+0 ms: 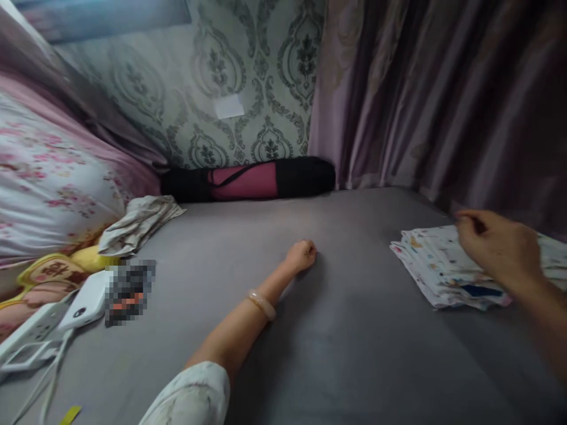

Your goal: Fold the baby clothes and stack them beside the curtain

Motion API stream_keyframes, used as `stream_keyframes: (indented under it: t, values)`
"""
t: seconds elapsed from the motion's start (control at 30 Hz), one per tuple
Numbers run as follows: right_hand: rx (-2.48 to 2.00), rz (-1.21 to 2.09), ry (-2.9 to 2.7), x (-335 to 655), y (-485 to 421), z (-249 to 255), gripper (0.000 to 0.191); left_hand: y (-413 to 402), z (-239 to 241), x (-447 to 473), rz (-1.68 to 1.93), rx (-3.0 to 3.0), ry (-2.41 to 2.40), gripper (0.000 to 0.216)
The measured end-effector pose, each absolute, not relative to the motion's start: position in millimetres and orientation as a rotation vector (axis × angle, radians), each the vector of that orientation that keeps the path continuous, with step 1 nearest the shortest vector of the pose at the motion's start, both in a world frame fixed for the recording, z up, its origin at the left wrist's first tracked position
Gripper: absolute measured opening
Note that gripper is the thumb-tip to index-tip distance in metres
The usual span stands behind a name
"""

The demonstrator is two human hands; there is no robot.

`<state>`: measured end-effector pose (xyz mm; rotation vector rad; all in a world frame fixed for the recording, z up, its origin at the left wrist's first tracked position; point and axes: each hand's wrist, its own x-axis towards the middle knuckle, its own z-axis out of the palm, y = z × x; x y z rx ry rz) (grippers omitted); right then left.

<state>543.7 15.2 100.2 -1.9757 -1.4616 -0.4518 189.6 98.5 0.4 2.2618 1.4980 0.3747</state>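
Observation:
My left hand [302, 255] rests on the grey sheet in a loose fist, a pale bangle [262, 304] around its forearm. Nothing shows sticking out of those fingers. On the right, my right hand [505, 248] is raised with its fingers pinched together, slightly blurred. Something faint and thin seems to be at its fingertips, too unclear to name. Below and behind that hand lies a stack of folded white printed cloths [436, 265], partly hidden by the hand and wrist.
A black and pink roll bag [248, 182] lies along the patterned wall. At left are a floral pillow [53, 177], a crumpled cloth [142, 221], a yellow plush [48, 268], a white power bank [86, 301], a power strip [33, 327] with cables, and a pixelated object [129, 293].

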Motion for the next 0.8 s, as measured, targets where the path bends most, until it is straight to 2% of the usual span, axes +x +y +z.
stream_keyframes:
  t: [0.2, 0.43, 0.63, 0.8]
  values:
    - [-1.737, -0.162, -1.764, 437.4, 52.4, 63.8, 0.026, 91.0, 9.2, 146.2, 0.308, 2.197, 1.615, 0.025]
    - [-1.443, 0.204, -2.271, 316.5, 93.6, 0.0, 0.026, 95.9, 11.8, 111.4, 0.433, 2.008, 1.548, 0.018]
    - [-1.483, 0.394, -2.355, 227.2, 99.8, -1.8, 0.027, 112.4, 14.0, 27.5, 0.591, 1.797, 1.842, 0.024]
    - [-1.707, 0.453, -2.256, 188.2, 98.1, 3.9, 0.028, 119.0, 17.2, -72.7, 0.742, 1.593, 2.231, 0.028]
